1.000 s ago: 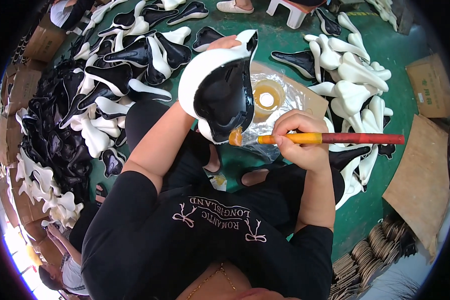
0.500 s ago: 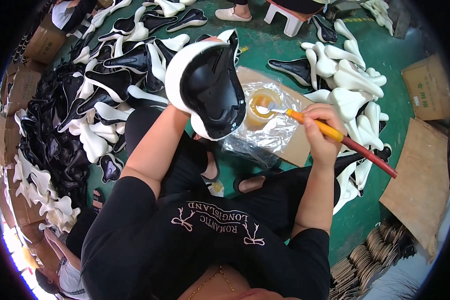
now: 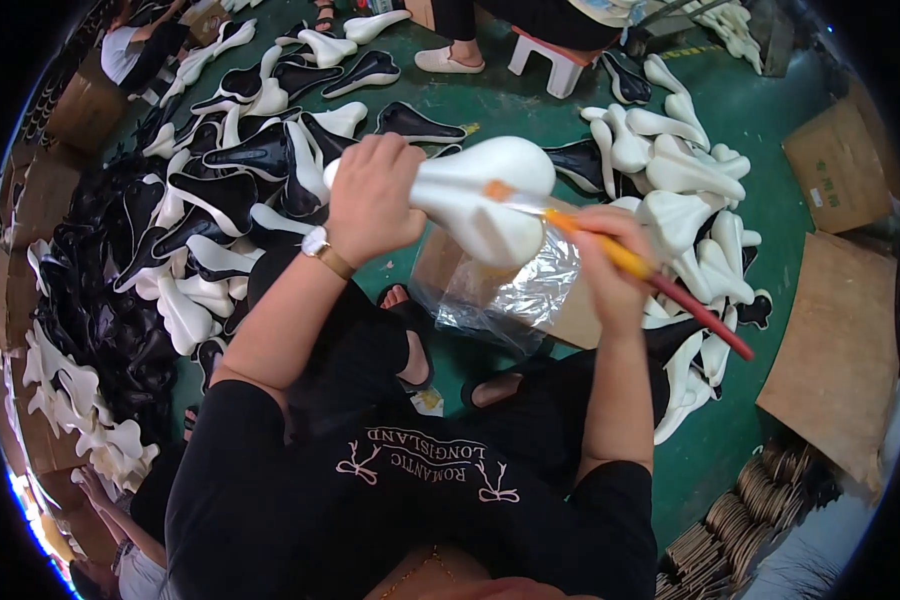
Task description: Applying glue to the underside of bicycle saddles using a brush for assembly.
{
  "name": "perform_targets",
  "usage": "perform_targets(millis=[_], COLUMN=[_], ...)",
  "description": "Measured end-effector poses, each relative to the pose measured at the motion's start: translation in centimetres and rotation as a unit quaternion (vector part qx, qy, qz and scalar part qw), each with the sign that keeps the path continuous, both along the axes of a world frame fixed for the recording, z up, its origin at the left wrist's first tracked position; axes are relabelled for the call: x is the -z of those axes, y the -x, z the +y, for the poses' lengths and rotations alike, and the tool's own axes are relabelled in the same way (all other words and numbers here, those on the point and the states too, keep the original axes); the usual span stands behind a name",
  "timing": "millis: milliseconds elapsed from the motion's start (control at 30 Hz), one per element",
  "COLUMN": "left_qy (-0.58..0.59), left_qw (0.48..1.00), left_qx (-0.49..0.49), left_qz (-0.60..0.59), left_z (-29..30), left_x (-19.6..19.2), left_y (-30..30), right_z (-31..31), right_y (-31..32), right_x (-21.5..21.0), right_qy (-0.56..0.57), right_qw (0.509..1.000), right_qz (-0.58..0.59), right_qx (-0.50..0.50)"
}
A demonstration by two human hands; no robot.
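Only the one head view here, so here goes. The person is sitting low over a green floor, and the left hand is wrapping tight around the narrow end of a white saddle-shaped piece, holding it up in the air just in front of the knees. The right hand is closing around a brush with an orange-and-red handle, and the bristle tip is touching the white surface near the wide end. There's an orange smear right where the bristles are landing, so my guess is the coating on this one is just getting going, with most of the shell looking bare white.

Below the piece there's crinkly clear plastic lying over a flat cardboard sheet.

Counting: one piece in hand, one brush, two hands working. The loose stuff is too much to count exactly. There's a white pile on the right, a dozen or more, and a much bigger black-and-white heap on the left, dozens easily. I can't tell which pile is finished and which is waiting. Two flat brown cartons are lying far right, and someone else is sitting on a white stool up top.
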State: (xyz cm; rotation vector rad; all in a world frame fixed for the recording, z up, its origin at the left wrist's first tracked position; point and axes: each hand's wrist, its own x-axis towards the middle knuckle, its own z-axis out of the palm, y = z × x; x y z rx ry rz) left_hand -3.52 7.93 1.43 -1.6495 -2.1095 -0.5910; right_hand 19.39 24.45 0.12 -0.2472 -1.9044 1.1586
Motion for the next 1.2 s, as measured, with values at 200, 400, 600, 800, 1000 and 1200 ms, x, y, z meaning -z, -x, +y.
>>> perform_targets(millis=[200,400,600,800,1000,1200], left_qy=[-0.019,-0.018,-0.006,0.067,-0.139,0.083], left_qw=[1.000,1.000,0.999,0.958,0.862,0.916], left_qx=[0.007,-0.022,-0.030,-0.071,0.313,0.242], left_qz=[0.003,-0.006,-0.015,-0.270,-0.373,-0.308], left_z=[0.3,-0.9,-0.8,2.0,14.2,11.7], left_x=[-0.4,-0.1,0.4,2.8,-3.1,3.4], left_y=[-1.4,-0.3,0.0,2.5,-6.0,2.8], right_z=[0.4,0.6,2.9,6.4,10.4,10.1], right_y=[0.1,-2.2,-3.2,-8.8,-15.0,-14.7], right_x=[-0.6,-1.2,0.5,-1.1,-0.5,0.3], right_qy=[-0.094,0.044,-0.018,0.094,0.096,0.064], right_qw=[0.994,0.993,0.992,0.926,0.854,0.881], right_qz=[-0.057,0.043,-0.047,0.158,0.342,0.225], right_qx=[0.005,0.098,0.117,0.331,0.380,0.412])
